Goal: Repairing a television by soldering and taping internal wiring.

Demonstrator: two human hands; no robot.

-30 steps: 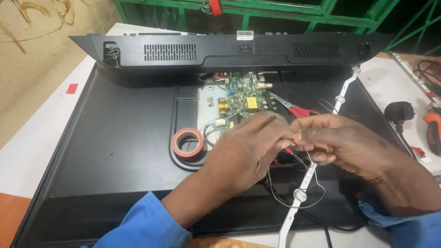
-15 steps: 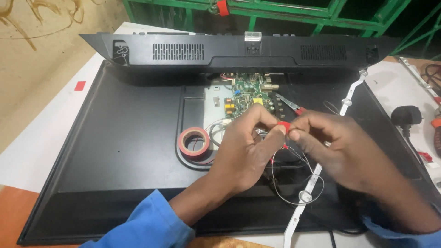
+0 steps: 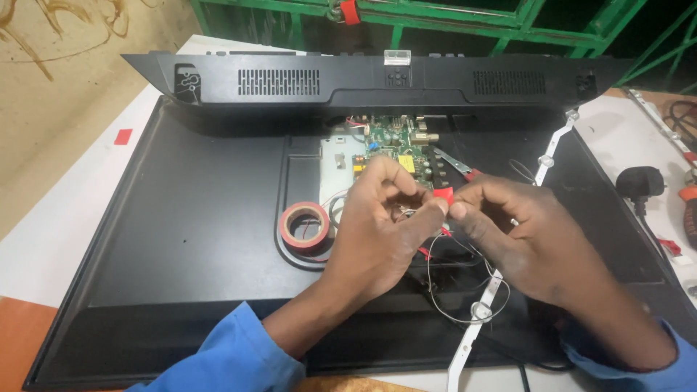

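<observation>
My left hand (image 3: 381,225) and my right hand (image 3: 523,232) meet over the open back of a flat black television (image 3: 189,218). Between the fingertips of both hands sits a small piece of red tape (image 3: 443,196) around thin wires (image 3: 443,290) that loop down below my hands. A green circuit board (image 3: 392,141) lies just beyond my fingers. A roll of red tape (image 3: 305,225) rests on the panel left of my left hand. A white light strip (image 3: 486,312) runs under my right hand toward the upper right.
The detached black back cover (image 3: 363,80) stands along the far edge. Red-handled pliers (image 3: 457,165) lie by the board. A black plug (image 3: 639,181) and other tools sit on the white table (image 3: 65,210) at right. Green metal framing (image 3: 450,18) stands behind.
The view has shifted slightly. My hands stay together at the wires, with the red tape piece now showing between my fingertips.
</observation>
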